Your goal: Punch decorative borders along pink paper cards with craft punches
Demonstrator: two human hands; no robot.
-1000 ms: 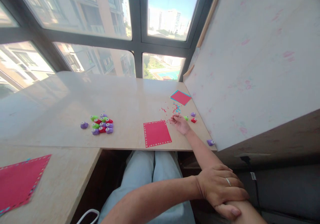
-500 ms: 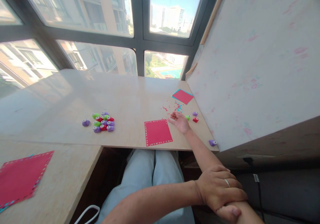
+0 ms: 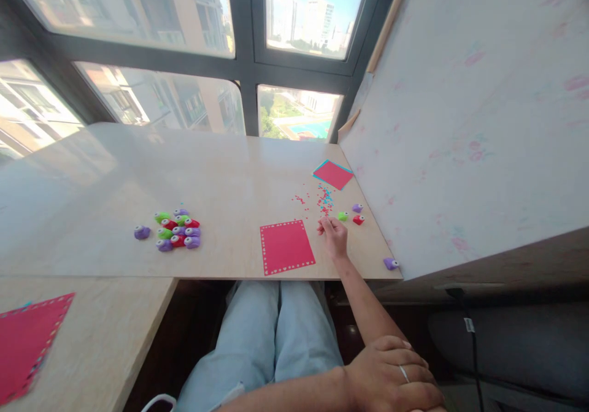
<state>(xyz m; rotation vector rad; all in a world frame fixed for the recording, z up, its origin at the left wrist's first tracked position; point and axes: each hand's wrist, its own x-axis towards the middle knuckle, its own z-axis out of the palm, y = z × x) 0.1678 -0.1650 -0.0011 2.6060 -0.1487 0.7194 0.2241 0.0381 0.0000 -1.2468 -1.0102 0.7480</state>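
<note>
My right hand (image 3: 334, 235) is held just above the table, its fingers curled closed. Whether anything is inside them is hidden. Just beyond the fingertips lie scattered red and blue paper bits (image 3: 326, 196). To its left is a red paper square (image 3: 289, 247) with small shapes punched along its edges. My left hand (image 3: 391, 375), wearing a ring, is wrapped round my right forearm (image 3: 368, 305). Right of my right hand sit a green craft punch (image 3: 343, 216), a red punch (image 3: 358, 219) and a purple punch (image 3: 358, 208).
Several coloured punches (image 3: 178, 231) are grouped on the left of the table (image 3: 221, 185), with a purple one (image 3: 142, 232) apart. Another purple punch (image 3: 391, 264) sits by the wall. Red and blue sheets (image 3: 334, 175) lie behind. More punched red paper (image 3: 32, 344) lies lower left.
My right hand has gone from palm up with spread fingers to closed, and turned over. My left hand still grips the right forearm. The whole view has shifted slightly.
</note>
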